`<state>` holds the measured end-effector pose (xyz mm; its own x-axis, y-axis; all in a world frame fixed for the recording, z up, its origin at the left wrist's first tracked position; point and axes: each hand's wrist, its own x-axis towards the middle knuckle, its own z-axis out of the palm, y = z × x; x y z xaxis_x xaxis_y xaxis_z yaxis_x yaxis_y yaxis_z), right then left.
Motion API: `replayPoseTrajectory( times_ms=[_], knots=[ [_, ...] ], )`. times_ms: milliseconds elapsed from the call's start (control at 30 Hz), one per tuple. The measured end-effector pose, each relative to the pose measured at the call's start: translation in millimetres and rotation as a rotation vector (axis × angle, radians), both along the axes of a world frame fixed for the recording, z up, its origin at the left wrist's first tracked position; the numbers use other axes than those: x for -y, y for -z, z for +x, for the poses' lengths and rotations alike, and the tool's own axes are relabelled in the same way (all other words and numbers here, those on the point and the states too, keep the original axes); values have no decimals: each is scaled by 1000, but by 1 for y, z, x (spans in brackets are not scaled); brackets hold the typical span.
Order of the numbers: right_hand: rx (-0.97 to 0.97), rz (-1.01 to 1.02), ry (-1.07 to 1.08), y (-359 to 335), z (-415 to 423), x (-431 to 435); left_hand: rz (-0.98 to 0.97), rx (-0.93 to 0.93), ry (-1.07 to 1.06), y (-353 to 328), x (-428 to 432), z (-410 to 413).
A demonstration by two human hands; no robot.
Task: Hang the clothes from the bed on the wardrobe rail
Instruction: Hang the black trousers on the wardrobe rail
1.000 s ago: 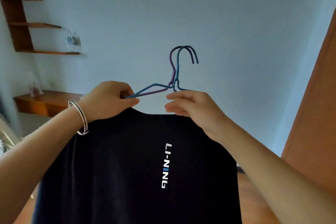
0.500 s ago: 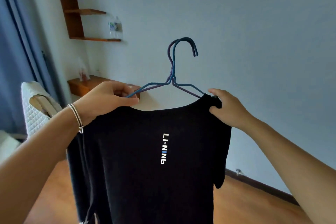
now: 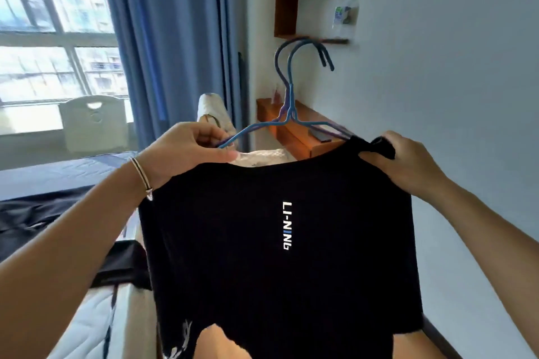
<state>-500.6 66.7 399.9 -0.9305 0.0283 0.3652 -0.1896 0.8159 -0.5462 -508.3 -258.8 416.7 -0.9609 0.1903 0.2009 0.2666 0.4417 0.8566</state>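
Head cam: right hand [image 3: 408, 166] has slid from collar to shoulder, pinching the black tee [image 3: 262, 242] over the hanger [image 3: 287, 108]. Left hand [image 3: 186, 151] pinches the hanger's bare end, so that side's next

two hangers [image 3: 287, 109], one black shirt [image 3: 248, 227], two hands [image 3: 186, 151] [image 3: 408, 165]

Both forearms are bare of sleeves; a thin silver bangle [image 3: 142, 177] circles the left wrist.

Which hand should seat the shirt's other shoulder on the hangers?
Left, probably: the left hand pinches the bare arm of the hangers beside that shoulder, while the right hand grips the shirt at its opposite shoulder.
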Motion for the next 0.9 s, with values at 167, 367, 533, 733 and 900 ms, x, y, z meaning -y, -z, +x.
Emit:
replayPoseTrajectory(
  times_ms=[167, 367, 533, 733, 900],
  knots=[
    [-123, -75, -226, 18, -90, 72, -57, -4, -277, 15, 60, -15],
    [-338, 279, -341, 42, -173, 178, -131, -40, -598, 44, 146, -28],
    [-354, 249, -499, 36, -226, 270, -240, -27, -795, 41, 206, -32],
    [-269, 44, -728, 29, -273, 383, -383, -23, -973, 38, 268, -14],
    [-217, -52, -968, 48, -306, 487, -436, 44, -1217, 58, 311, 3]
  ],
)
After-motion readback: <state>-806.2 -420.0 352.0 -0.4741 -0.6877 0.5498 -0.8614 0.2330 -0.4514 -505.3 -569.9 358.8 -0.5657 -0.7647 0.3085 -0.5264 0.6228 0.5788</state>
